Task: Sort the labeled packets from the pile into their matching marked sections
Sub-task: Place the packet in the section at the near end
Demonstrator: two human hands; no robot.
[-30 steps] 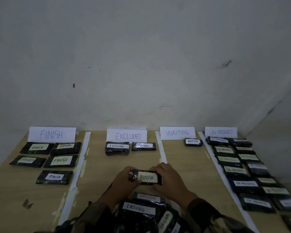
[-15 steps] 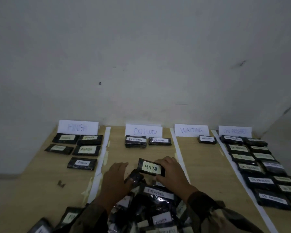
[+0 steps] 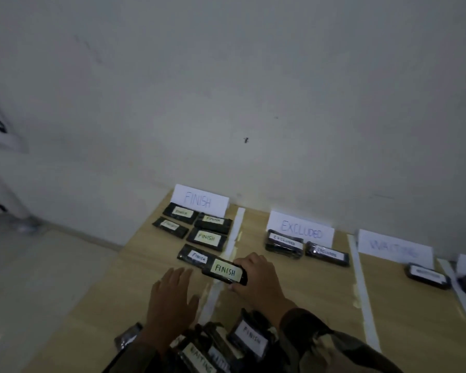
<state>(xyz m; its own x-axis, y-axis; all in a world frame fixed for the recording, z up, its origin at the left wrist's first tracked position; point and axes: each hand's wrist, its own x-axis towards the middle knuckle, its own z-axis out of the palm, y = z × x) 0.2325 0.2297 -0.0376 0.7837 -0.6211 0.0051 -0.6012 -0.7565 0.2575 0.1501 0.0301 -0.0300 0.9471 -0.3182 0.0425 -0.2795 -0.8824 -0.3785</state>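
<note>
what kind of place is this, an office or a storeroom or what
Likely a makeshift sorting station in a plain room: a wooden table against a bare white wall, tape strips dividing it into sections, and handwritten signs, FINISH and EXCLUDED, with black labelled packets laid below them.

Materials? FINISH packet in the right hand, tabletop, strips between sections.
FINISH packet, pinched by the right hand: black film wrap, probably plastic, slightly glossy; its label looks like matte paper. Tabletop: pale wood-grain, matte, laminate or plywood, can't tell. Strips: white, matte, tape or paper; edges look wrinkled.
</note>
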